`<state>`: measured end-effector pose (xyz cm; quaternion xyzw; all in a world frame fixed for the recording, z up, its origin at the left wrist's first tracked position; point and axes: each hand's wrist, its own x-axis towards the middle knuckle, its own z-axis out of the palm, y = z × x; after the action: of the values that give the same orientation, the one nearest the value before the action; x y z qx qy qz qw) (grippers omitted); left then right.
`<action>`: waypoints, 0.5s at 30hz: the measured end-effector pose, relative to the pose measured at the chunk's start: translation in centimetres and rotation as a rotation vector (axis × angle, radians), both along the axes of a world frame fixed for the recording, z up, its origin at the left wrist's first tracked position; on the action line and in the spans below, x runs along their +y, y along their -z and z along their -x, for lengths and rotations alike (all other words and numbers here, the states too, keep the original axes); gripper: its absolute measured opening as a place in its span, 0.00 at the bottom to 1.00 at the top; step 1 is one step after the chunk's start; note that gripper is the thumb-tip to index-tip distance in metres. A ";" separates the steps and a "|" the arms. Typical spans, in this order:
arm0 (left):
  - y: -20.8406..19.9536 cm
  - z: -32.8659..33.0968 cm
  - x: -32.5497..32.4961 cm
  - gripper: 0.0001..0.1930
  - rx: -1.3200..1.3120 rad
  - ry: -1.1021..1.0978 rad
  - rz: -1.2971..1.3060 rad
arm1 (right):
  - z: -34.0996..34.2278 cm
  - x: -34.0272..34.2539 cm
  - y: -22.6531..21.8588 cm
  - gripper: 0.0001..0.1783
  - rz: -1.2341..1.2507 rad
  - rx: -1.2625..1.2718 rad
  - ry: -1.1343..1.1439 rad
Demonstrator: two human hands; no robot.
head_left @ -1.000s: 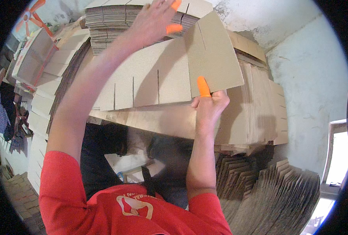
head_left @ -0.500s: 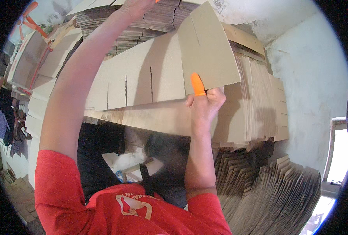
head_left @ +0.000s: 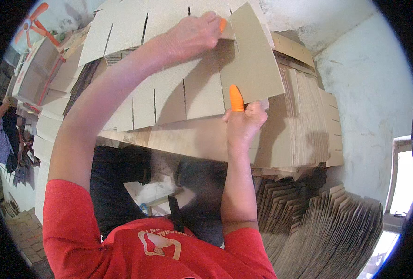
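My left hand [head_left: 192, 38] reaches across the bench, closed on the end of a slotted cardboard strip [head_left: 127, 28]. An orange finger cot covers its thumb tip. My right hand [head_left: 246, 123] pinches the lower edge of a plain cardboard sheet [head_left: 253, 56], its thumb in an orange finger cot lying on the sheet's face. Beside that sheet lies another slotted cardboard strip [head_left: 169, 100], with dark slits along its lower edge. The strip in my left hand overlaps the upper left part of the plain sheet; whether they touch, I cannot tell.
Stacked cardboard sheets [head_left: 304, 116] stand on the bench to the right. Many upright grey-brown pieces [head_left: 327, 228] are packed below at the right. An orange fan [head_left: 29, 25] and a box-like pale tray [head_left: 36, 69] are at the far left. A wall [head_left: 369, 93] bounds the right side.
My left hand has come down and right from the stack at the top, bringing a slotted strip to the plain sheet. My right hand keeps its pinch, almost unmoved.
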<state>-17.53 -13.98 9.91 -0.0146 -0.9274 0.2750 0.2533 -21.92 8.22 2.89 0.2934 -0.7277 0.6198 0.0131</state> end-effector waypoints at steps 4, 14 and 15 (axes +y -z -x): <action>0.2 -2.0 3.5 0.13 -0.016 0.122 -0.082 | -0.6 -0.3 -0.5 0.21 0.040 0.105 0.039; -0.6 -12.4 12.3 0.33 -0.002 0.061 -0.614 | -3.8 0.5 -3.9 0.45 -0.425 0.648 0.020; -0.4 -14.0 12.7 0.36 0.042 0.044 -0.735 | -4.5 0.5 -4.7 0.45 -0.518 0.676 0.013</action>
<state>-3.55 -1.31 10.30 0.0629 -0.9583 -0.0817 0.2664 -17.45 8.75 7.62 0.4692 -0.8159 0.2855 0.1805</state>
